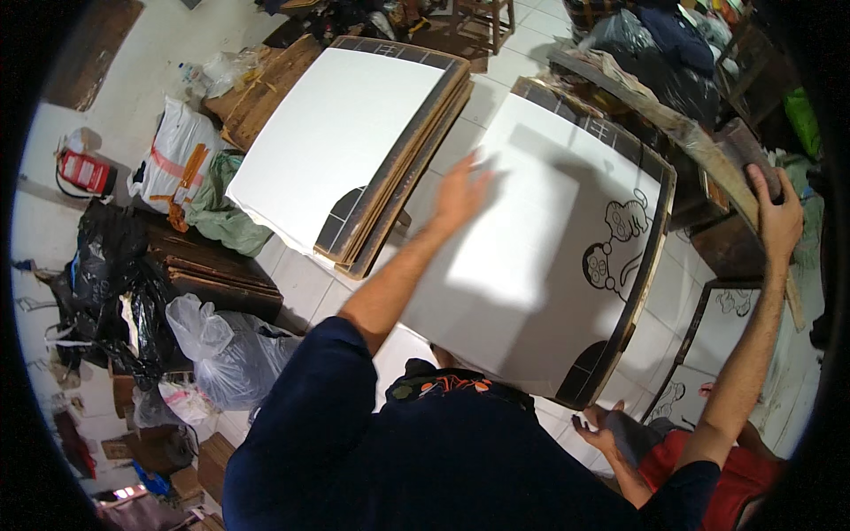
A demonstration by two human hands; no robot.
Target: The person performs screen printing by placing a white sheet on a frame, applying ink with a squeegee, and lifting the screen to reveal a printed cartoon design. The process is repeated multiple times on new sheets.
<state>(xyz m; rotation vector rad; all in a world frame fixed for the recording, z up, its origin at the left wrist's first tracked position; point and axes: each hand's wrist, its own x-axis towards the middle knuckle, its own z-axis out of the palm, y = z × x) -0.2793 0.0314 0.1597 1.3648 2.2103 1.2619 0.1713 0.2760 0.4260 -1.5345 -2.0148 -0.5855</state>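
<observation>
A large white sheet (522,257) lies over a dark framed printing screen (639,283) that shows a black cartoon outline at its right side. My left hand (459,193) rests flat on the sheet's upper left part, fingers spread. My right hand (777,217) is far right, closed over the end of a brown block-like tool (748,146) beside a long wooden plank (673,124). A second stack of dark frames (403,190) topped by another white sheet (341,133) lies to the left.
Black and clear plastic bags (221,345), a white sack (177,159) and a red extinguisher (84,170) crowd the left floor. Another person's hand (598,434) and red clothing (735,491) show at the lower right, near more printed frames (735,305). Dark bags pile at top right.
</observation>
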